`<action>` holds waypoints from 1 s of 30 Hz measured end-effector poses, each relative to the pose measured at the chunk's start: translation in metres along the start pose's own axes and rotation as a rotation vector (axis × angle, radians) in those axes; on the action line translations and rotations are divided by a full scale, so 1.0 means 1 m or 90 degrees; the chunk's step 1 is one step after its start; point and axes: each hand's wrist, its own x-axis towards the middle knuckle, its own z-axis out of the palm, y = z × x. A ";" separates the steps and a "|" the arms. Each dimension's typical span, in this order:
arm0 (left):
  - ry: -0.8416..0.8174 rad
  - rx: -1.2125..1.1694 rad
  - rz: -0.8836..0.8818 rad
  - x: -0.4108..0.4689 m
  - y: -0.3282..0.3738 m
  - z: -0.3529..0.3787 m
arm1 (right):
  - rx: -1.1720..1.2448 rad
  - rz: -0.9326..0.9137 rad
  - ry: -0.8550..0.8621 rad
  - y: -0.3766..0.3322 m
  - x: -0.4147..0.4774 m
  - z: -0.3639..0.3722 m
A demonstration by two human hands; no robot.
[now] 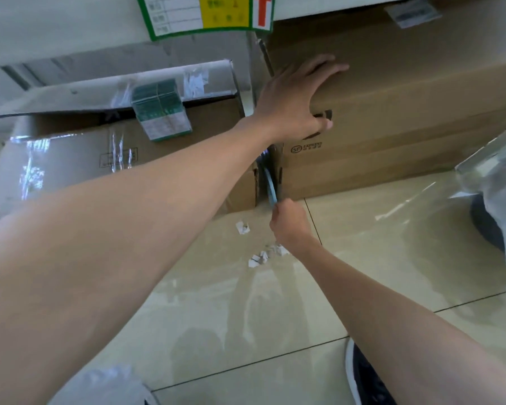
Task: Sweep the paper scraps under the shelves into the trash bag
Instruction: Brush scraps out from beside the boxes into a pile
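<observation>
nearest the camera, a dark shoe with a white sole [362, 378] stands on the glossy beige tiled floor [362, 273]. a little further on, torn white paper scraps [265, 255] lie in a loose cluster on the tile, and a single white scrap [242, 228] sits just in front of the boxes. beside them the right hand [289, 225] is clamped round a thin teal-blue handle [270, 188] that runs into the narrow gap between a tape-wrapped brown cardboard box [114, 159] and a large plain brown cardboard box [406, 127]. its working end is hidden. the left hand [295, 97], well apart from the right, lies spread over the large box's top corner, fingers straight. a crumpled clear plastic bag [497, 200] waits at the right edge.

the step appears to be raking scraps out of the gap. it should go best with the tool low on the tile, short pulls toward the cluster, and the box braced so the gap does not close.
</observation>
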 end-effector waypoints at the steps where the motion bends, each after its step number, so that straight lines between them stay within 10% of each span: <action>1: 0.002 0.001 0.000 0.001 0.000 -0.001 | -0.003 -0.001 -0.004 0.004 -0.005 -0.001; 30: 0.023 -0.008 -0.006 0.001 -0.001 0.002 | -0.038 -0.069 -0.114 0.013 0.004 -0.027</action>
